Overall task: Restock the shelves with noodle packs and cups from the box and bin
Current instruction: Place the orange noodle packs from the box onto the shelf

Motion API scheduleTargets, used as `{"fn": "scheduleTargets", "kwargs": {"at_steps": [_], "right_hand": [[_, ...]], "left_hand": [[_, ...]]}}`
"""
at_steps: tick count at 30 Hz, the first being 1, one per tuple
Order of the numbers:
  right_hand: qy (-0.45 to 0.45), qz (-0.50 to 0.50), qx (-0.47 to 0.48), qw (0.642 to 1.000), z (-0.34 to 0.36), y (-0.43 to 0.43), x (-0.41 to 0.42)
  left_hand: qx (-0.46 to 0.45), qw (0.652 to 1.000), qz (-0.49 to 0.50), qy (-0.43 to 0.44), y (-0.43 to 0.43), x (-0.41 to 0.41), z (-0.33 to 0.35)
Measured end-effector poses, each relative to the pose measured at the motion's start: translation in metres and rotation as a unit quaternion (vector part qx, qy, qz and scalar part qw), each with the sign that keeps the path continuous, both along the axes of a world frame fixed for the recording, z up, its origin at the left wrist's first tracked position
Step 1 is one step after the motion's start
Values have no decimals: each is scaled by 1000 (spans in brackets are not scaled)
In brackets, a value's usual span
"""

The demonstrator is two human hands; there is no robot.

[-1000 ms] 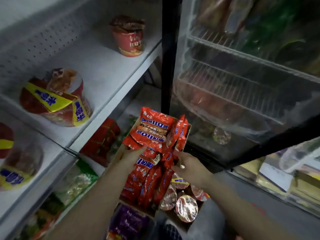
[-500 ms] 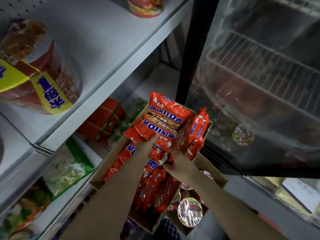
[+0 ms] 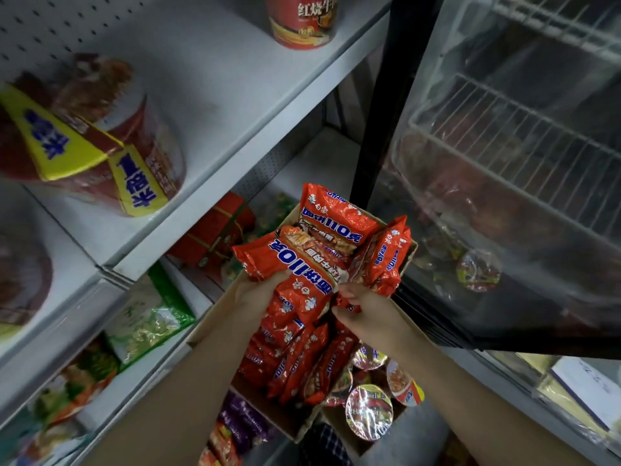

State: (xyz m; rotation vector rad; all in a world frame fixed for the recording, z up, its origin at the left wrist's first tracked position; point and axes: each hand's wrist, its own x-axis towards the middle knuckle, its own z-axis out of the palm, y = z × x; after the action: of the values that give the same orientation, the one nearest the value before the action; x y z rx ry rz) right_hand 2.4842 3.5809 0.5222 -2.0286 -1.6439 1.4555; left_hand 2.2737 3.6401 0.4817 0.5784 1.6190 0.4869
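Both hands are now lifting a noodle pack (image 3: 295,264) clear of the box (image 3: 215,317) at frame centre, the left hand (image 3: 255,290) cupping its underside, the right hand (image 3: 363,311) pinching its edge, ready for shelving on the shelf (image 3: 215,105) at upper left.

The orange noodle pack (image 3: 292,264) at the centre of the frame carries white-on-blue print reading "面饼110克", seen upside down. The pack behind it (image 3: 336,218) bears the same "面饼110克" and the small brand "白象". The red cup (image 3: 304,20) at the top of the frame reads "红烧牛", cut off. The yellow bands on the cups (image 3: 97,146) at left carry blue characters too blurred to read.
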Motion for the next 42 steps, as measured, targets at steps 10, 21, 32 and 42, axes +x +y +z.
{"fn": "scheduleTargets", "kwargs": {"at_steps": [10,21,32,42], "right_hand": [[44,68,27,996,91,-29,-51],[138,271,-162,939,196,-184,-230],[289,249,-127,916,223,-323,-419],[356,327,-109,869,300,-362,-562]], "left_hand": [[7,958,-274,-82,-80,-120,112],[-19,894,-447,-24,-255,-268,258],[190,970,36,150,-526,-460,316],[234,963,135,13,-645,-487,346]]}}
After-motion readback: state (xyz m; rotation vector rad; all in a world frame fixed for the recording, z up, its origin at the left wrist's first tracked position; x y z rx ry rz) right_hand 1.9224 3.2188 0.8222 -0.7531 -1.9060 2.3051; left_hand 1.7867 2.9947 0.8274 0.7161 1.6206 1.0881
